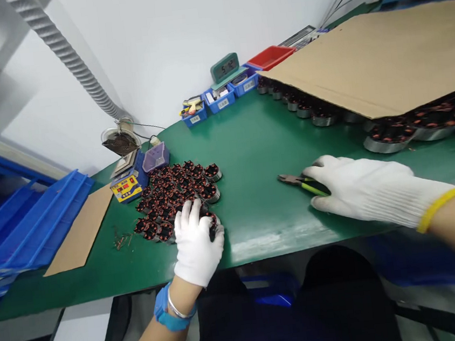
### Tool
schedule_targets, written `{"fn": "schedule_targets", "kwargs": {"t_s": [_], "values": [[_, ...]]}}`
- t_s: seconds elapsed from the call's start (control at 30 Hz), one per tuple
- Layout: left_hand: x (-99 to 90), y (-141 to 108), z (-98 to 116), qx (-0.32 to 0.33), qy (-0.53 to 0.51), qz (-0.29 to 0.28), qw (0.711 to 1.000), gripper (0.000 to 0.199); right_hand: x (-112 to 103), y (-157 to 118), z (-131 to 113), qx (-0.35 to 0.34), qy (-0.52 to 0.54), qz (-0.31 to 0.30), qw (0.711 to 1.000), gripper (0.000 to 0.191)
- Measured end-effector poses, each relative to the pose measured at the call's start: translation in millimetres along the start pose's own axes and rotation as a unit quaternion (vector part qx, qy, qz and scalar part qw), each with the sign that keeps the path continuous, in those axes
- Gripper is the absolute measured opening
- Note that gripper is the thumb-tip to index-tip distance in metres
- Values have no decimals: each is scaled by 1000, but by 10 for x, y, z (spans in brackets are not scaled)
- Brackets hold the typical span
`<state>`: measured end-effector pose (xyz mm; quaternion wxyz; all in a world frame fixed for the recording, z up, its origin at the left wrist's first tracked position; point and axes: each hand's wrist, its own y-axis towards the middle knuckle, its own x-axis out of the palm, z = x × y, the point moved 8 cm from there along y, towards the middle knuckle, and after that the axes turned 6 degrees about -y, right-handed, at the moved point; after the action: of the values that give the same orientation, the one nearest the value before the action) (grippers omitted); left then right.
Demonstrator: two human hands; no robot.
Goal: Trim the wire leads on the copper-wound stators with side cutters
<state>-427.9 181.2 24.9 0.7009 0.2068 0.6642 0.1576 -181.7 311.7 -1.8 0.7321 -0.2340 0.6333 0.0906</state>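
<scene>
My left hand (198,244), in a white glove, is at the front right of a cluster of motor stators (172,190) wound with copper wire. Its thumb and fingers are curled around one stator (213,222) at the edge, which they partly cover. Farther right, my right hand (346,185), also gloved, has its thumb and fingers about the green handles of cutting pliers (293,180). The jaws point left, low over the green table; whether they touch it I cannot tell.
Cardboard (387,61) covers more stators (389,137) at the right. A yellow-fronted device (127,189) and a purple bin (155,157) stand behind the cluster. Wire scraps (123,240) lie left. Blue bins (220,100), a red bin (271,56) and a clock (225,67) line the wall.
</scene>
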Motion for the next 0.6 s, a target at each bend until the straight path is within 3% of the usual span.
{"fn": "schedule_targets", "kwargs": {"t_s": [0.13,0.23,0.33,0.4,0.47,0.53,0.6], "values": [[143,162,436,97,-90,-15,991,8,93,78,111,10,-29,41,999,53],[358,333,752,161,-165,-105,967,14,94,131,189,28,-33,87,995,58],[505,445,766,100,-223,-144,959,36,-64,57,141,55,13,129,990,57],[510,464,657,19,-288,-112,951,79,-85,-15,26,61,91,84,990,48],[513,437,567,-43,-346,-88,933,123,-4,-75,-158,39,162,-2,986,36],[569,402,562,-65,-371,-120,919,132,62,-111,-325,-1,196,-38,980,33],[646,374,600,-65,-377,-180,906,119,104,-109,-389,-23,213,-19,977,39]]}}
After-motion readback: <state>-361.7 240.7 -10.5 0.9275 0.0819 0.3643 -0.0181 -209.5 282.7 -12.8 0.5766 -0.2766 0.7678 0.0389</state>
